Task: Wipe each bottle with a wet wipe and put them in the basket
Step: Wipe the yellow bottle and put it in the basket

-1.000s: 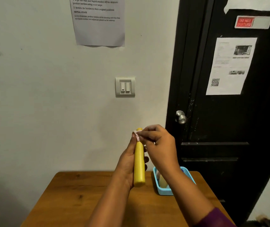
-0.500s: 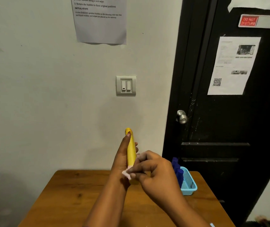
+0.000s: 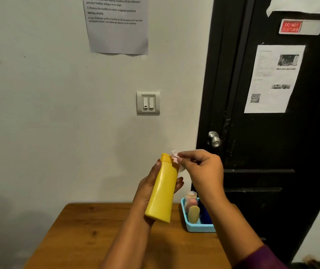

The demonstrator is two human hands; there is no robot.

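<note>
My left hand (image 3: 148, 186) grips a yellow bottle (image 3: 163, 191) from behind, holding it up above the wooden table (image 3: 89, 235), cap end up and tilted slightly right. My right hand (image 3: 201, 169) pinches a small white wet wipe (image 3: 176, 158) against the bottle's shoulder just below the cap. A light blue basket (image 3: 190, 227) sits at the table's far right edge, partly hidden by my right forearm. Inside it stand a pale yellow bottle (image 3: 193, 214), a pinkish bottle with a clear cap (image 3: 191, 199) and a dark blue item (image 3: 205, 214).
The table stands against a white wall with a light switch (image 3: 148, 103) and a taped paper notice (image 3: 117, 26). A black door (image 3: 271, 133) with a metal knob (image 3: 214, 139) is just right of the table.
My right hand has moved the wipe from the bottle's lower part up to its cap end. The bottle has turned its broad face toward me and tilted a little.
</note>
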